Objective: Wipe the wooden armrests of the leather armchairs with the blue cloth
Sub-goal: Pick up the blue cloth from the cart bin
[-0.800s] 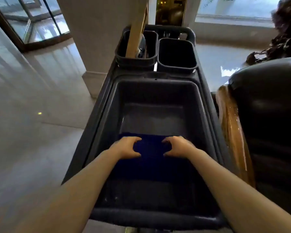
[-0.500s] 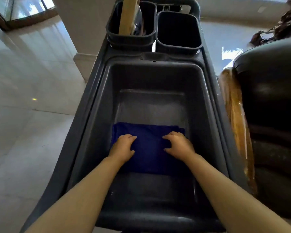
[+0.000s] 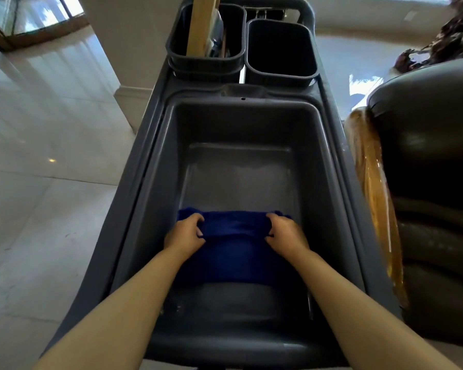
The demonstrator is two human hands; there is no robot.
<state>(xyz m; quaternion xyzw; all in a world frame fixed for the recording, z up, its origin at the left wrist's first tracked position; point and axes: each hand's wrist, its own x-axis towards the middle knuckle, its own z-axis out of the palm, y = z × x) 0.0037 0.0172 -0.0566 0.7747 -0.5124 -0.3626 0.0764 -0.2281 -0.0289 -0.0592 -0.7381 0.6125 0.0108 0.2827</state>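
Observation:
A blue cloth (image 3: 235,249) lies in the deep grey tub (image 3: 155,166) of a cleaning cart. My left hand (image 3: 183,235) pinches the cloth's far left edge and my right hand (image 3: 286,233) pinches its far right edge, with that edge raised and folded toward me. To the right of the cart stands a dark leather armchair (image 3: 433,161); its glossy wooden armrest (image 3: 372,188) runs alongside the cart's rim.
Two small grey bins sit at the cart's far end: the left bin (image 3: 206,60) holds a wooden handle (image 3: 201,22), the right bin (image 3: 281,49) looks empty. Pale polished floor tiles (image 3: 38,182) spread to the left. A white pillar base (image 3: 129,102) stands beyond.
Both hands have shifted from resting on the cloth's middle to gripping its far edge, which now lifts and folds back. The camera has tilted further down over the tub.

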